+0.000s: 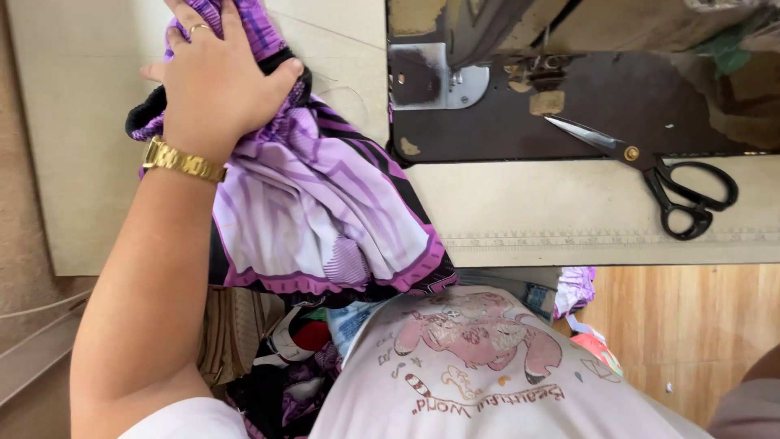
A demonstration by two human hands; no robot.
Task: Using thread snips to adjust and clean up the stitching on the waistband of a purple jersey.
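Observation:
My left hand (213,77) presses down on a bunched purple, white and black striped garment (325,207) at the upper left of the cream sewing table (569,207). The hand grips the fabric's gathered top; a gold wristwatch and a ring are on it. The garment hangs over the table's front edge toward my lap. My right hand is out of view.
Black-handled scissors (658,167) lie to the right, partly on the dark sewing machine bed (601,106) with its metal needle plate (426,77). A pile of mixed fabric pieces (284,366) sits below the table at my left. Wooden floor (691,325) shows at right.

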